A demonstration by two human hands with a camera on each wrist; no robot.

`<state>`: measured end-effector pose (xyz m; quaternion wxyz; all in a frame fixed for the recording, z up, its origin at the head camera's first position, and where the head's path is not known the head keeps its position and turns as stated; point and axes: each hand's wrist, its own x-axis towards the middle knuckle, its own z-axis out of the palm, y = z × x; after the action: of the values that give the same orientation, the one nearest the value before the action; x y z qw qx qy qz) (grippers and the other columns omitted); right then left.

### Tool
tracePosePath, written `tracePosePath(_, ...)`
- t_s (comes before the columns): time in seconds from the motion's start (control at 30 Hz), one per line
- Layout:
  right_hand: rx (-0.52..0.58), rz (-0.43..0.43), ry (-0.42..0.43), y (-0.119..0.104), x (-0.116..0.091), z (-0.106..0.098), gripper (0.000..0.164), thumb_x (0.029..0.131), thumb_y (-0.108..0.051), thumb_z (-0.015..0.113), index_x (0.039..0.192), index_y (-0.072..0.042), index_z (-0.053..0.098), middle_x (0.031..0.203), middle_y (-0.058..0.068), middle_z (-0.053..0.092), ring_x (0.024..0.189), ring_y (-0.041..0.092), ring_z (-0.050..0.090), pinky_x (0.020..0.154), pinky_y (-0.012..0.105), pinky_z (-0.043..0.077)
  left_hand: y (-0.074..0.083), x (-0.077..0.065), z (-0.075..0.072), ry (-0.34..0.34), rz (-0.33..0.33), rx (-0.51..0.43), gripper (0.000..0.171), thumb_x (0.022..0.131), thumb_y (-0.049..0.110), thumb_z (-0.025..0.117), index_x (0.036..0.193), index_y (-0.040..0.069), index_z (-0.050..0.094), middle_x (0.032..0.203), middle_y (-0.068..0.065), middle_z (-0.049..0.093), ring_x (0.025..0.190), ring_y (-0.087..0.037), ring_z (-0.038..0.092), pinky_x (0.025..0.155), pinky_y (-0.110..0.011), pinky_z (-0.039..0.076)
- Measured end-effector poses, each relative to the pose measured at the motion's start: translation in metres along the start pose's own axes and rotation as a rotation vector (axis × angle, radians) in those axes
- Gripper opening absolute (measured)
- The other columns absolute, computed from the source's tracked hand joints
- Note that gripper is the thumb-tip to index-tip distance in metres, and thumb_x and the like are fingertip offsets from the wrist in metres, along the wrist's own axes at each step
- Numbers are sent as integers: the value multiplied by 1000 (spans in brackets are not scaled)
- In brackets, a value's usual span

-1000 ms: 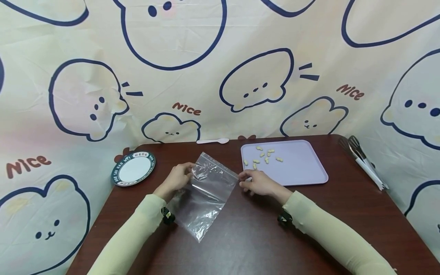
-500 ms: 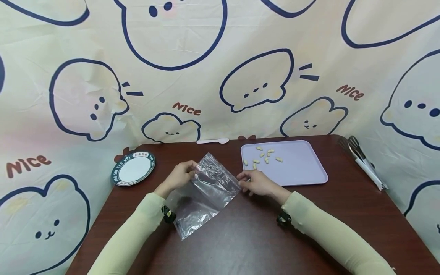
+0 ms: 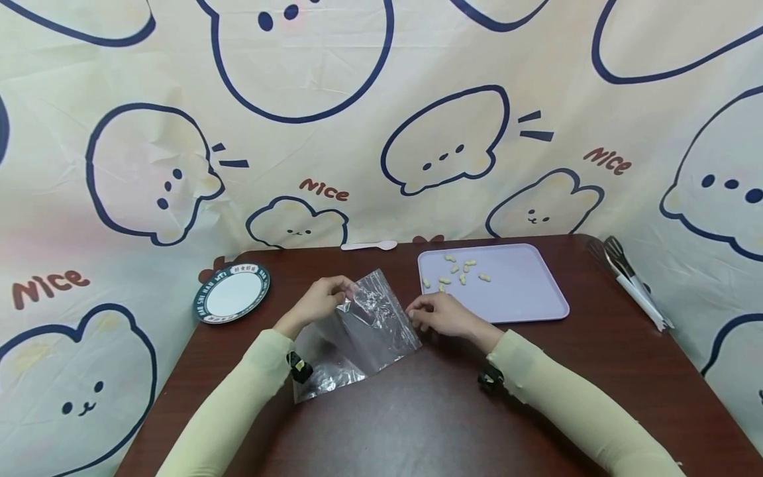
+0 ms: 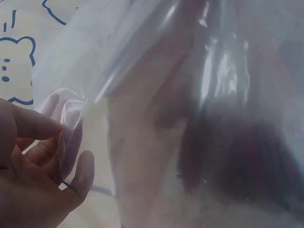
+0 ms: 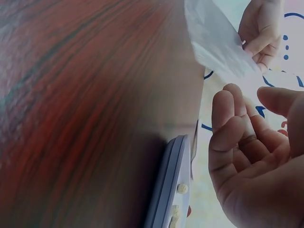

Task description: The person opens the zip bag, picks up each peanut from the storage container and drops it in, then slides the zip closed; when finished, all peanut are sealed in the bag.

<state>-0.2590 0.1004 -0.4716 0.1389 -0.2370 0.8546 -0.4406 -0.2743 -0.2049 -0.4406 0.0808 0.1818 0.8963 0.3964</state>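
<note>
A clear zip-lock bag (image 3: 378,331) hangs slanted over the table, its zip end toward the right. My left hand (image 3: 318,301) pinches one edge of it; in the left wrist view thumb and fingers (image 4: 38,126) meet on the plastic, which fills most of that picture. Close to the bag's zip edge is my right hand (image 3: 444,315), its fingers loosely bent. The right wrist view shows the right hand (image 5: 251,142) with thumb and fingertips apart and nothing between them, the bag (image 5: 213,38) beyond.
Behind the right hand lies a pale lilac tray (image 3: 518,285) with several peanuts (image 3: 463,279). A green-rimmed white plate (image 3: 231,295) sits at the left table edge. A white spoon (image 3: 372,246) lies at the back, and white-handled kitchen utensils (image 3: 638,291) at the far right.
The bag has swung in the left hand: its lower end moved left and up, its zip end turned rightward. The left hand shifted slightly right; the right hand moved slightly left.
</note>
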Motion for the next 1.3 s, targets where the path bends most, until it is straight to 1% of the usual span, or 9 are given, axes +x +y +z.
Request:
tracePosePath(0.17, -20, -16, 16, -1, 3, 2, 17, 99, -23, 60, 106, -14, 74, 83, 3, 73, 70, 19, 69, 57, 34, 54, 3, 1, 1, -4, 8, -8, 28, 96, -5, 47, 111, 4, 68, 103, -14, 69, 85, -22, 59, 67, -29, 45)
tracePosePath(0.3, -22, -14, 36, 0, 4, 4, 15, 99, -25, 62, 103, -15, 73, 86, 4, 71, 72, 21, 70, 60, 31, 53, 5, 3, 2, 0, -1, -9, 28, 96, -4, 48, 111, 8, 69, 102, -10, 69, 86, -20, 59, 69, -30, 47)
tracePosePath(0.57, 19, -31, 47, -1, 5, 5, 14, 100, -20, 60, 98, -13, 73, 81, 2, 69, 68, 20, 69, 56, 31, 53, 7, 6, 3, 5, -5, -20, 29, 97, -1, 51, 117, 10, 69, 106, -8, 71, 93, -21, 64, 75, -32, 51)
tracePosePath(0.7, 23, -53, 65, -3, 5, 4, 14, 99, -19, 61, 94, -14, 73, 76, 0, 68, 64, 16, 66, 54, 29, 50, 9, 6, 4, 46, -2, 14, 32, 97, 4, 57, 128, 12, 65, 118, -10, 71, 108, -26, 66, 86, -41, 54)
tracePosePath(0.8, 36, -50, 87, -4, 5, 3, 14, 98, -22, 63, 91, -15, 73, 71, 0, 66, 61, 13, 61, 53, 28, 46, 10, 5, 5, 104, -7, 55, 38, 96, 8, 62, 134, 12, 61, 130, -13, 66, 120, -30, 61, 97, -48, 50)
tracePosePath(0.87, 52, -33, 109, -4, 6, 1, 15, 98, -24, 64, 90, -16, 74, 68, -1, 64, 60, 11, 58, 54, 26, 45, 13, 4, 6, 136, -10, 64, 39, 96, 10, 64, 134, 12, 61, 133, -14, 64, 123, -31, 59, 101, -51, 48)
tracePosePath(1.0, 121, 14, 140, -5, 6, 0, 15, 97, -26, 65, 89, -18, 73, 64, 0, 61, 56, 11, 53, 52, 25, 42, 22, 2, 10, 152, 2, 50, 29, 94, 15, 68, 123, 11, 68, 119, -10, 69, 110, -25, 64, 93, -45, 52)
tracePosePath(1.17, 213, 48, 138, -7, 8, 1, 14, 97, -24, 65, 92, -13, 72, 63, 4, 58, 52, 11, 49, 48, 24, 39, 36, 2, 21, 113, 26, 27, 20, 94, 21, 70, 111, 10, 73, 98, -2, 73, 85, -16, 64, 73, -30, 52)
tracePosePath(1.3, 249, 67, 150, -7, 9, 1, 16, 97, -25, 65, 95, -11, 72, 64, 5, 58, 50, 10, 47, 46, 23, 38, 45, 2, 31, 75, 31, 10, 18, 94, 23, 71, 107, 12, 75, 94, -1, 73, 80, -14, 62, 67, -26, 50)
